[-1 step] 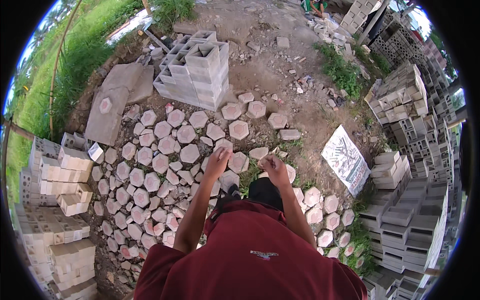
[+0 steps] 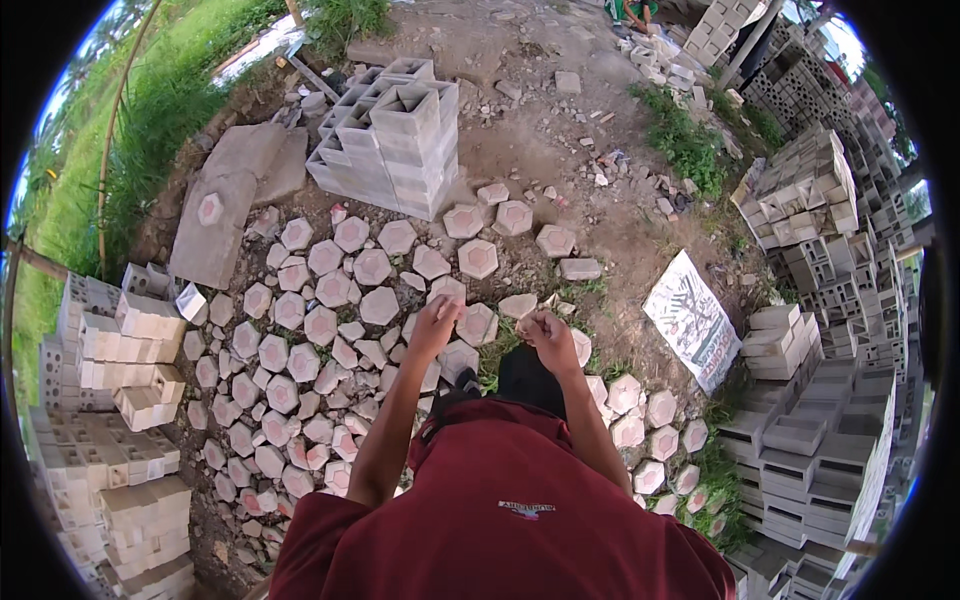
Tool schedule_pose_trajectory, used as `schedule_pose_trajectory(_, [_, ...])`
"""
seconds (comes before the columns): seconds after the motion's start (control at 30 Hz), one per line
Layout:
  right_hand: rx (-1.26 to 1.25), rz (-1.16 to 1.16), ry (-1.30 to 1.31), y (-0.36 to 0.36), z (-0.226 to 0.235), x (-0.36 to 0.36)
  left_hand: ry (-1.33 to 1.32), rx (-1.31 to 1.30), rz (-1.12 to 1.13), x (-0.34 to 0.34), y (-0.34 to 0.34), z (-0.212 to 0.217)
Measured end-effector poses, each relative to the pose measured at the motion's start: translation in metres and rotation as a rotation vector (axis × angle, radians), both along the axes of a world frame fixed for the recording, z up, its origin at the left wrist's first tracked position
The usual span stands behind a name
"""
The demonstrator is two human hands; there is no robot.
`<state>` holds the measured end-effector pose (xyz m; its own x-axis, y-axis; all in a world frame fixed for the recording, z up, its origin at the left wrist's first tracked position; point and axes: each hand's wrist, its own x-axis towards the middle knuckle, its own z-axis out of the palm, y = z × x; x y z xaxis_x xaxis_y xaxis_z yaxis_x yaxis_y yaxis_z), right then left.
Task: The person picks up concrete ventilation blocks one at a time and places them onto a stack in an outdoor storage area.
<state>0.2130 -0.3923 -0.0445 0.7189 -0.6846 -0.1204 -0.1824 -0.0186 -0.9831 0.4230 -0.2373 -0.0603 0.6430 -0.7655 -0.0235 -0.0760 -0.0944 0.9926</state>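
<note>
My left hand (image 2: pixel 437 322) hangs above the hexagonal stones with its fingers curled in, and nothing shows in it. To its right, apart from it, my right hand (image 2: pixel 548 335) is bent into a loose fist, also with nothing visible in it. Under and around both hands lie hexagonal paving stones (image 2: pixel 478 259), grey with reddish centres. One paver (image 2: pixel 446 289) is partly hidden by my left hand. Beyond my right hand lie a broken piece of stone (image 2: pixel 517 306) and a small grey block (image 2: pixel 580 269). Part of my foot (image 2: pixel 467 380) shows between the hands.
A stack of hollow concrete blocks (image 2: pixel 415 150) stands ahead, beside a flat slab (image 2: pixel 215 230). More blocks are piled at left (image 2: pixel 130 350) and right (image 2: pixel 800 430). A printed white sheet (image 2: pixel 692 320) lies on the dirt. Another person (image 2: pixel 630 12) is at the far edge.
</note>
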Motion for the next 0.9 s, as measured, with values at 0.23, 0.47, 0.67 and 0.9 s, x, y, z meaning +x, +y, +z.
schedule_pose_trajectory(0.23, [0.171,0.078,0.09,-0.092,-0.017,0.063,0.321,0.136,0.173,0.013,-0.045,-0.016])
schedule_pose_trajectory(0.47, [-0.03,0.236,0.14,-0.235,-0.012,0.179,0.362,0.159,0.356,0.083,-0.157,-0.023])
schedule_pose_trajectory(0.67, [-0.032,0.293,0.07,-0.354,0.022,0.249,0.355,0.033,0.439,0.157,-0.272,0.022])
schedule_pose_trajectory(0.9, [-0.027,0.464,0.224,-0.431,-0.005,0.307,0.414,0.044,0.539,0.177,-0.331,0.027])
